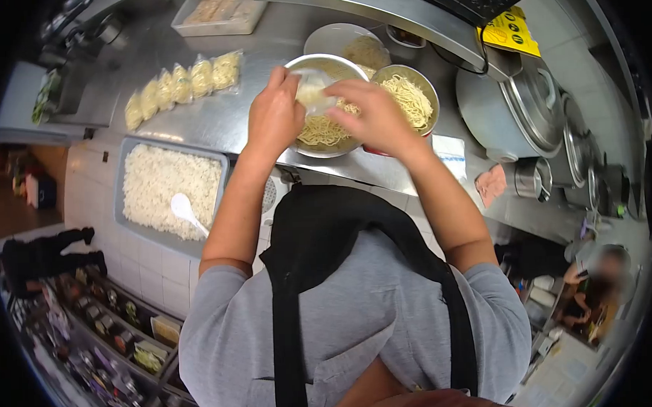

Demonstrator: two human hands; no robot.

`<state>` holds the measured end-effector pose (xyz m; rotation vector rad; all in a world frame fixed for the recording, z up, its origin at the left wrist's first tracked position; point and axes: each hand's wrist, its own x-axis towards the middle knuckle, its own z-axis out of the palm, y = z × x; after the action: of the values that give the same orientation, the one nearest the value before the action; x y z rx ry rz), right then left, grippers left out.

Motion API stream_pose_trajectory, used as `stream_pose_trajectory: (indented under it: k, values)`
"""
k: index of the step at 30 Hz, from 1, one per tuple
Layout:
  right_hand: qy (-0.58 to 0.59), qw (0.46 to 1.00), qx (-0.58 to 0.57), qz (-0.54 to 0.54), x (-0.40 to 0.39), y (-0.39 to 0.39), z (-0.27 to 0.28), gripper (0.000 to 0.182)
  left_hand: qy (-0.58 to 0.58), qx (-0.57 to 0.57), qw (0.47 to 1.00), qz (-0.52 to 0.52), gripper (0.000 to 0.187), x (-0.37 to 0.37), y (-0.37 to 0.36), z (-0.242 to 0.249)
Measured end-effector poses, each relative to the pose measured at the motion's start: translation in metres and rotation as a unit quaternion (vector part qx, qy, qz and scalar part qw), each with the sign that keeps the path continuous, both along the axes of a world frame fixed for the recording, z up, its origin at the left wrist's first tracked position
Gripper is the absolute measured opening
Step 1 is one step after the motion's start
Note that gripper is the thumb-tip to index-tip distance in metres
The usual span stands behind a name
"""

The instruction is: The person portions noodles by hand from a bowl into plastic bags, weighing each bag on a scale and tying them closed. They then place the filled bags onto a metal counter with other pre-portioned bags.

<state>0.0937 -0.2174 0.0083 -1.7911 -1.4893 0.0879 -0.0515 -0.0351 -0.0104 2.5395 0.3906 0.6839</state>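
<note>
Above a large metal bowl of noodles, my left hand holds a small clear plastic bag by its side. The bag has something pale inside. My right hand is at the bag's right side, its fingers curved and blurred; whether they grip the bag is unclear. A second bowl of noodles stands just to the right, partly behind my right hand. Several filled bags of noodles lie in a row on the steel counter to the left.
A grey tray of white rice with a white scoop is at lower left. A plate and a plastic container lie behind. Right: big pot, pink cloth, metal cup. People stand at both lower sides.
</note>
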Motion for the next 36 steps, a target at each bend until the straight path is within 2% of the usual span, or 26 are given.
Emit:
stream_pose_trajectory:
  k: [1,3,4,5,6,7,8,10,11,13,15,16,17,19,20,23,27,31,33,35,36]
  values:
    - [-0.004,0.999,-0.026,-0.029,0.016,-0.02,0.009,0.043,0.004,0.007,1.0,0.011,0.048,0.008,-0.008,-0.005]
    - [-0.007,0.997,-0.047,-0.053,0.052,-0.062,0.018,0.047,-0.131,-0.092,0.982,0.097,0.05,0.029,-0.03,-0.021]
    - [-0.074,0.989,-0.117,-0.054,0.071,-0.08,0.018,0.053,-0.121,-0.144,0.977,0.104,0.063,0.042,-0.041,-0.031]
    - [-0.141,0.971,-0.185,-0.056,0.086,-0.092,0.017,0.06,-0.121,-0.138,0.977,0.109,0.063,0.053,-0.06,-0.035]
    - [-0.142,0.972,-0.18,-0.053,0.098,-0.098,0.01,0.06,-0.115,-0.21,0.966,0.102,0.068,0.066,-0.081,-0.037]
    - [-0.16,0.966,-0.205,-0.006,0.11,-0.102,-0.002,0.068,-0.109,-0.281,0.949,0.093,0.074,0.079,-0.1,-0.041]
    - [-0.179,0.956,-0.23,0.04,0.122,-0.106,-0.013,0.076,-0.112,-0.277,0.95,0.095,0.074,0.093,-0.117,-0.052]
    - [-0.166,0.952,-0.253,0.042,0.132,-0.102,-0.03,0.082,-0.192,-0.204,0.954,0.103,0.075,0.122,-0.141,-0.083]
    - [-0.15,0.947,-0.279,0.044,0.132,-0.099,-0.036,0.087,-0.195,-0.199,0.955,0.105,0.075,0.13,-0.148,-0.093]
    - [-0.131,0.951,-0.275,0.043,0.13,-0.094,-0.036,0.085,-0.233,-0.249,0.93,0.139,0.071,0.142,-0.157,-0.095]
    - [-0.005,0.949,-0.312,0.039,0.13,-0.088,-0.038,0.081,-0.251,-0.239,0.926,0.15,0.07,0.149,-0.167,-0.095]
    - [-0.002,0.965,-0.26,0.037,0.131,-0.085,-0.05,0.071,-0.259,-0.249,0.92,0.157,0.07,0.151,-0.17,-0.092]
    - [-0.001,0.965,-0.259,0.043,0.128,-0.083,-0.058,0.071,-0.267,-0.258,0.914,0.162,0.07,0.152,-0.172,-0.089]
    - [0.102,0.967,-0.232,-0.002,0.124,-0.076,-0.069,0.063,-0.283,-0.252,0.909,0.174,0.07,0.159,-0.175,-0.091]
    - [0.107,0.97,-0.214,-0.037,0.122,-0.074,-0.074,0.053,-0.292,-0.242,0.908,0.176,0.07,0.161,-0.176,-0.093]
    - [0.152,0.961,-0.222,-0.058,0.13,-0.071,-0.079,0.047,-0.296,-0.245,0.908,0.169,0.069,0.158,-0.178,-0.085]
    - [0.213,0.945,-0.245,-0.031,0.144,-0.068,-0.049,0.045,-0.274,-0.232,0.924,0.136,0.068,0.15,-0.165,-0.079]
    - [0.242,0.953,-0.174,-0.051,0.149,-0.07,-0.031,0.046,-0.23,-0.277,0.925,0.125,0.07,0.134,-0.144,-0.061]
    - [0.295,0.942,-0.148,-0.066,0.15,-0.074,-0.016,0.045,-0.27,-0.249,0.921,0.128,0.063,0.129,-0.126,-0.055]
    - [0.322,0.933,-0.149,-0.064,0.151,-0.077,-0.011,0.048,-0.219,-0.171,0.952,0.127,0.05,0.121,-0.106,-0.039]
    - [0.365,0.92,-0.128,-0.06,0.151,-0.078,-0.011,0.049,-0.19,-0.091,0.965,0.157,0.035,0.121,-0.1,-0.031]
